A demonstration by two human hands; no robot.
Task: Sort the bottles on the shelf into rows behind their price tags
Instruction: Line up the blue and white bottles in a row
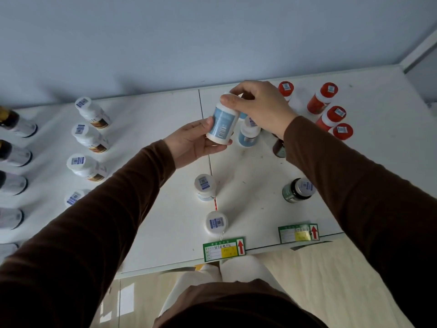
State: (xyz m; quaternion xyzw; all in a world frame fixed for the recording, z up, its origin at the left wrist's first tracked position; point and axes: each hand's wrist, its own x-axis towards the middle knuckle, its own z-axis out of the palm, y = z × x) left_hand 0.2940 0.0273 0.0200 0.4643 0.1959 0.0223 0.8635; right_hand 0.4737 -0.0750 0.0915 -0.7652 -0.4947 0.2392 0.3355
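Note:
A white bottle with a light blue label (pixel 222 124) is held tilted above the white shelf (pixel 165 233). My left hand (pixel 191 144) cups its base and my right hand (pixel 257 105) grips its cap. Just right of it stands another blue-labelled bottle (pixel 248 134). Two more white-capped bottles (pixel 205 187) (pixel 216 223) stand in a line behind a green price tag (pixel 224 249). A dark green bottle (pixel 298 190) stands behind a second price tag (pixel 298 233).
Several red-capped bottles (pixel 327 114) cluster at the back right. A row of white bottles with brown labels (pixel 91 136) runs along the left, with dark bottles (pixel 16 155) further left. A brown bottle (pixel 279 147) is half hidden behind my right forearm. The wall rises behind the shelf.

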